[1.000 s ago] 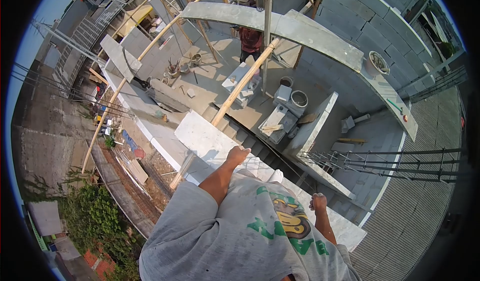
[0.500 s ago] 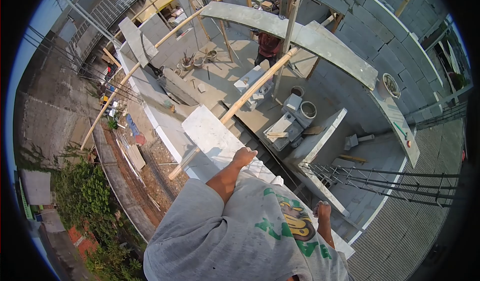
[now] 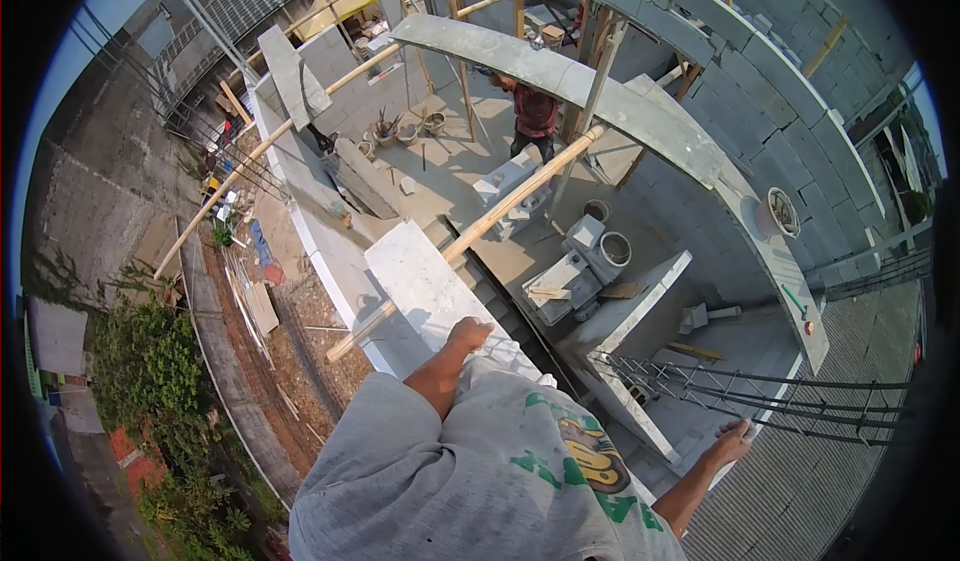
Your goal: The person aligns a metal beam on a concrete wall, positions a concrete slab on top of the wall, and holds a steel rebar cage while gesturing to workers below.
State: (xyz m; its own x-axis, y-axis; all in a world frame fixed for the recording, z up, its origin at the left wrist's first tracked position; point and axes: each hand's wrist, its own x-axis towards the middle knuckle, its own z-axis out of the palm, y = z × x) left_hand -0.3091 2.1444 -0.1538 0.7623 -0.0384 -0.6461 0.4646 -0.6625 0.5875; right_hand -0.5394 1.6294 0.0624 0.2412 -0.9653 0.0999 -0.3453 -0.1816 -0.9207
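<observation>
My left hand (image 3: 469,335) is closed in front of my grey shirt, above the pale board (image 3: 415,266); whether it holds anything is too small to tell. My right hand (image 3: 731,442) reaches out to the right, fingers bent, near the ends of the rebar cage (image 3: 780,396). Whether that hand touches the rebar or holds something cannot be made out. White crumpled material (image 3: 515,356) lies just past my left hand, partly hidden by the shirt.
A bamboo pole (image 3: 525,193) crosses ahead. Below are a stairwell, buckets (image 3: 615,249) and stacked blocks (image 3: 510,186). Another person (image 3: 536,113) stands on the lower floor. A curved plank (image 3: 560,71) holds a bucket (image 3: 778,213). The ground lies far below at left.
My right hand has moved outward to the right, away from my body, toward the rebar. My left hand stays close to the shirt. The view has shifted, and more of the lower person shows.
</observation>
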